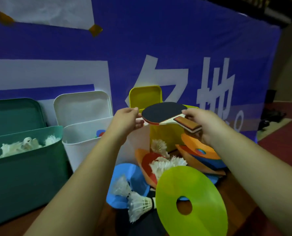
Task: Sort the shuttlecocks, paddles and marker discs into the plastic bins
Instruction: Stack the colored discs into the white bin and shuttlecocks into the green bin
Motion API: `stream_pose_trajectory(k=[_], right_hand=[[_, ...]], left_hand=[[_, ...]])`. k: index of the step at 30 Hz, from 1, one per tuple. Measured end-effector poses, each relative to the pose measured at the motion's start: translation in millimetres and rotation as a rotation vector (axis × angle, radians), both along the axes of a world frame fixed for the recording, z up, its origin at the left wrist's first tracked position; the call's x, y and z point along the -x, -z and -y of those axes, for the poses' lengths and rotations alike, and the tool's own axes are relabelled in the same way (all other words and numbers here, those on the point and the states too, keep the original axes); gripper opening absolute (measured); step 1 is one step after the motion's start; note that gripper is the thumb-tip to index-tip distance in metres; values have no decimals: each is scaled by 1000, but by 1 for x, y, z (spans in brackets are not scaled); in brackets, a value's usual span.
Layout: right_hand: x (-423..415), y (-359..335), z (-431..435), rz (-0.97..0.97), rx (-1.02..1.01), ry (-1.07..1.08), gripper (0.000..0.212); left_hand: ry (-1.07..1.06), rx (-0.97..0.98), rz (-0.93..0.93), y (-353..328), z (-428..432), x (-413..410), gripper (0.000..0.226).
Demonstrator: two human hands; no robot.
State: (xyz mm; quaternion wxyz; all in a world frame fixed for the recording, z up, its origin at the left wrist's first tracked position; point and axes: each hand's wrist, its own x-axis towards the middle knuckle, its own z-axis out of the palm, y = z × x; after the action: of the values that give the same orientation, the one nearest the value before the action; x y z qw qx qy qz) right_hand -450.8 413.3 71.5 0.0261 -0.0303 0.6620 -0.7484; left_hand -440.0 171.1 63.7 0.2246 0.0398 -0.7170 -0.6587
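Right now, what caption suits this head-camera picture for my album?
Left hand and right hand hold a paddle at the yellow bin, shuttlecocks and marker discs heaped below.

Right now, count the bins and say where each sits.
3. The green bin is at far left, the white bin right of it, the yellow bin right of that, partly behind the paddle. Others could be out of frame.

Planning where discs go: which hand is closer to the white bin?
Left. The left hand, pinching the paddle by its blade, is beside the white bin; the right hand, on the handle, is farther right, by the yellow bin.
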Motion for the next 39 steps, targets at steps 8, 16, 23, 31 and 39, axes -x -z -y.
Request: stream_pose_trajectory(k=[8, 16, 23, 31, 39], right_hand=[[122, -10, -1, -18, 48, 114, 14], [199, -12, 36, 71, -107, 155, 17], [201, 1, 60, 33, -185, 83, 25], [157, 18, 26, -151, -187, 75, 22], [80, 34, -31, -283, -688, -72, 15]], left_hand=[[-76, 1085, 40, 13, -4, 66, 53], [-116, 1400, 39, 35, 2, 75, 60], [-55, 1413, 37, 32, 8, 79, 63], [-102, 1549, 55, 28, -4, 65, 59], [140, 1520, 140, 4, -46, 19, 51]])
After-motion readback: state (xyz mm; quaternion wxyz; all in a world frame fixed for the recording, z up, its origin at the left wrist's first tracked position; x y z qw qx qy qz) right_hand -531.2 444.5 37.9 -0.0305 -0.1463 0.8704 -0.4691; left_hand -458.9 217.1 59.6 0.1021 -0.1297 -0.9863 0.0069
